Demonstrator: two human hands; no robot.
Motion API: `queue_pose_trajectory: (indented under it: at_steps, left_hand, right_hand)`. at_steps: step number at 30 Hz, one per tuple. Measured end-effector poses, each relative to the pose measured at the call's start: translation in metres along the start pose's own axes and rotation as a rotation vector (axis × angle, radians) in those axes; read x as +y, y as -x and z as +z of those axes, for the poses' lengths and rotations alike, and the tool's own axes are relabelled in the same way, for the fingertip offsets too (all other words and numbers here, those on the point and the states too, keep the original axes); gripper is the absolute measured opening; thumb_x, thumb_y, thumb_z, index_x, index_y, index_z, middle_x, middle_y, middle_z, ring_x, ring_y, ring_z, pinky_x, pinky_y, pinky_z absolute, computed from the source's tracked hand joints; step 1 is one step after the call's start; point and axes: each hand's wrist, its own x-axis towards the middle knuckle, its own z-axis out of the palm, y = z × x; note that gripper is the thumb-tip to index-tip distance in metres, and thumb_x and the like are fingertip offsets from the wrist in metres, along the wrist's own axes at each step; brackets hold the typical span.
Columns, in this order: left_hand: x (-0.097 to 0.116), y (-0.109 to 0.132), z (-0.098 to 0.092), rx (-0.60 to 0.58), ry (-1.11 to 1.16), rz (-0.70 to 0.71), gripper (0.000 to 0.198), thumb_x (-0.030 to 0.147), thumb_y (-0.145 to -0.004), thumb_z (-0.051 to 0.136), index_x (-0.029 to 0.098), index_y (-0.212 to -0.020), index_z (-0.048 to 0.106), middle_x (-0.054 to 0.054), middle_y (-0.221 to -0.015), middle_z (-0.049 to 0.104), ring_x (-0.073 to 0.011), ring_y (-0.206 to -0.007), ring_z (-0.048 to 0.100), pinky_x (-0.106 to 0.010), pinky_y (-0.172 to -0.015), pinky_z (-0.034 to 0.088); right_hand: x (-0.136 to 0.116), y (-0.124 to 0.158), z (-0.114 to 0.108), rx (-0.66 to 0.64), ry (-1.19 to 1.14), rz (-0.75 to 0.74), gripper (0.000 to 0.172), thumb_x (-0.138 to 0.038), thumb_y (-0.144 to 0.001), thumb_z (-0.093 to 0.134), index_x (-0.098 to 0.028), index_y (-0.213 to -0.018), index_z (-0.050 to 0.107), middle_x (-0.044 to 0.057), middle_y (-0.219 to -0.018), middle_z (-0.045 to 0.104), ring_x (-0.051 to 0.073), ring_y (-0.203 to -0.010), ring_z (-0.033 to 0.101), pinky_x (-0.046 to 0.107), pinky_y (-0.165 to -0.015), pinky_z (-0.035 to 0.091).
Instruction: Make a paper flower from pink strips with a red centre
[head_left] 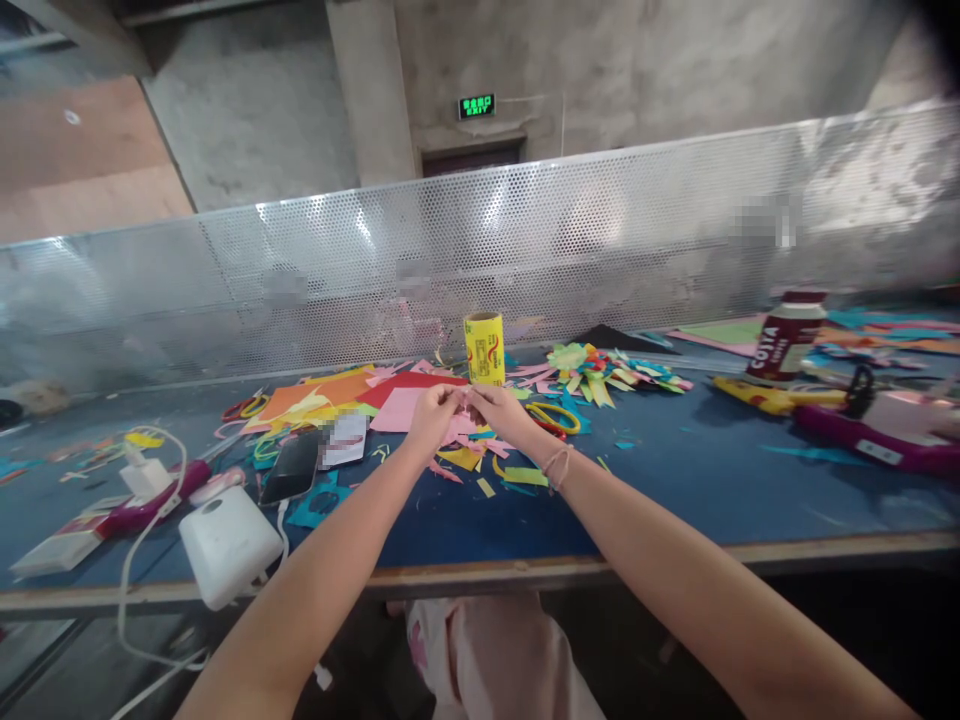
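Okay so the left hand [433, 412] and right hand [504, 412] meet in the middle, fingers narrowed to a pinch on a little pink bit of paper [466, 403], kinda blurry, held over the blue table [675, 490]. A yellow roll [485, 350] stands upright just past them at 12 o'clock. Scissors [565, 409] lie at 3, near the right hand. The phone [291, 468] is at 8, and a Costa bottle [786, 342] sits well apart, between 2 and 3.
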Motion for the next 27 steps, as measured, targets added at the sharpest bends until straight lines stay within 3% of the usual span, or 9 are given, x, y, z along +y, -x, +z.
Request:
queue_pose_trajectory:
  at_steps: [5, 12, 19, 24, 27]
  left_hand:
    - [-0.0019, -0.0024, -0.0004, -0.047, 0.194, -0.085, 0.021, 0.034, -0.069, 0.062, 0.014, -0.063, 0.059, -0.002, -0.061, 0.058, -0.0111, -0.057, 0.05, -0.025, -0.06, 0.04]
    - [0.0038, -0.0006, -0.0024, -0.042, 0.039, -0.016, 0.021, 0.034, -0.071, 0.061, 0.015, -0.061, 0.058, 0.0, -0.056, 0.056, -0.0105, -0.054, 0.049, -0.024, -0.057, 0.04]
    - [-0.0002, -0.0006, -0.0014, -0.034, 0.061, -0.035, 0.019, 0.031, -0.07, 0.061, 0.015, -0.06, 0.055, 0.001, -0.053, 0.053, -0.0096, -0.052, 0.048, -0.023, -0.054, 0.038]
    - [-0.0041, -0.0028, -0.0027, -0.102, 0.166, -0.106, 0.022, 0.036, -0.07, 0.061, 0.015, -0.062, 0.055, 0.0, -0.055, 0.053, -0.0096, -0.052, 0.048, -0.023, -0.053, 0.037]
    - [0.0008, -0.0022, -0.0045, -0.135, 0.099, -0.103, 0.029, 0.042, -0.072, 0.058, 0.017, -0.06, 0.052, 0.0, -0.051, 0.05, -0.0107, -0.049, 0.046, -0.025, -0.051, 0.035]
  right_hand:
    - [0.0047, -0.0016, -0.0013, -0.014, -0.077, -0.004, 0.035, -0.043, -0.081, 0.042, -0.018, -0.058, 0.047, -0.003, -0.05, 0.047, 0.008, -0.046, 0.045, 0.021, -0.045, 0.036]
    - [0.006, -0.0029, -0.0026, -0.033, -0.123, -0.002, 0.034, -0.047, -0.081, 0.044, -0.019, -0.06, 0.047, -0.004, -0.05, 0.045, 0.008, -0.046, 0.043, 0.021, -0.045, 0.034]
    - [-0.0005, -0.0022, -0.0008, -0.06, -0.272, 0.123, 0.038, -0.053, -0.077, 0.047, -0.019, -0.061, 0.047, -0.003, -0.049, 0.047, 0.008, -0.043, 0.043, 0.022, -0.043, 0.035]
    - [-0.0009, -0.0014, -0.0027, -0.085, -0.242, 0.063, 0.033, -0.047, -0.078, 0.051, -0.019, -0.061, 0.046, -0.005, -0.05, 0.046, 0.008, -0.045, 0.043, 0.022, -0.045, 0.036]
    - [0.0009, -0.0012, -0.0041, -0.102, -0.256, 0.039, 0.031, -0.043, -0.079, 0.05, -0.019, -0.06, 0.047, -0.005, -0.05, 0.045, 0.007, -0.046, 0.043, 0.022, -0.046, 0.035]
